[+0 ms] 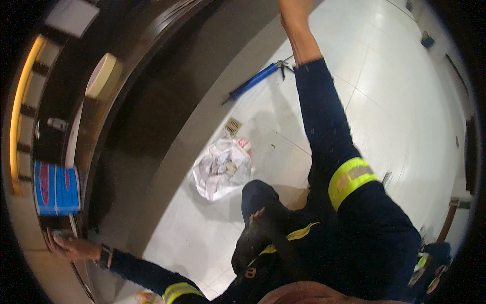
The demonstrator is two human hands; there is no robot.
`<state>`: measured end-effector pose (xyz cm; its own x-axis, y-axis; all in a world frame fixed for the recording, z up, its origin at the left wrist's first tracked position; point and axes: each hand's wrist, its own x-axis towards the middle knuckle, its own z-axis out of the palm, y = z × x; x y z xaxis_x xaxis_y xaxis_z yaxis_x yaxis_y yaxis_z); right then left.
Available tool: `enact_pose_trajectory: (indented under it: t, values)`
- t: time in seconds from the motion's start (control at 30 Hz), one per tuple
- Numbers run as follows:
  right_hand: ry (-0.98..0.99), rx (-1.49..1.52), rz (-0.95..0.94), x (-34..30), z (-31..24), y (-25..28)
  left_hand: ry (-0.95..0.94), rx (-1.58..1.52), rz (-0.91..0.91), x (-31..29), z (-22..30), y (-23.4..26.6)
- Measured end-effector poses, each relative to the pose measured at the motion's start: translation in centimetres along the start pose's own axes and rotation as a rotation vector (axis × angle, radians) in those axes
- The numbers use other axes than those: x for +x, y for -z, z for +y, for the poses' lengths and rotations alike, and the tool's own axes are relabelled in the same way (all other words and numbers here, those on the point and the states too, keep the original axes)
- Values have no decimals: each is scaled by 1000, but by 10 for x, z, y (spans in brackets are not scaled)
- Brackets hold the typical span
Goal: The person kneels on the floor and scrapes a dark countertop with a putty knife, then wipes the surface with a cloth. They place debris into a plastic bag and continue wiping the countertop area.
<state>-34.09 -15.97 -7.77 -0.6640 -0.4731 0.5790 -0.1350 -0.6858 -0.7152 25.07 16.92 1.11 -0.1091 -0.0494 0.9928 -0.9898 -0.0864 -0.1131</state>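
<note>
- The left hand (pixel 71 248) reaches far out to the person's left and rests on the edge of the dark curved wooden worktop (pixel 147 30). Its fingers are spread over a small pale object (pixel 59 234) lying there; whether they actually close on it cannot be told.
- Just above that hand, a flat blue packet with red ovals (pixel 56 188) lies on the pale surface of the same worktop. A round cream-coloured disc (pixel 101 75) sits farther along the curved edge.
- The right hand (pixel 294 10) stretches up and away at the top rim of the view, its dark sleeve carrying a yellow reflective band (pixel 350 180). The hand is cut off by the rim, so whether it is clenched or loose cannot be told.
- On the white tiled floor (pixel 395 101) between the arms lie a long blue caulking gun (pixel 253 81), a crumpled white plastic bag with scraps inside (pixel 223 169) and a small brass floor drain grate (pixel 233 126).
- The reach looks awkward, the body low and twisted. To do it well, I judge the left hand should settle its fingers fully round the small object before lifting, keeping clear of the blue packet, while the right arm serves as a brace.
</note>
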Motion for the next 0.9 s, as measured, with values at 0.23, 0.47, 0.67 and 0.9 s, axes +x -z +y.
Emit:
enact_pose_trajectory:
  t: [0.23, 0.47, 0.67, 0.9]
  values:
    - [-245, 263, -454, -228, -51, -1, -10, -13, 41, 1, -10, -4]
    - [131, 83, -548, -280, -80, -29, 33, -38, 54, 1, -6, 0]
    - [353, 56, -462, -251, -88, -82, 92, -144, 57, -2, 7, -4]
    - [231, -90, -469, -315, -44, -46, 79, -166, 79, -1, 4, -3]
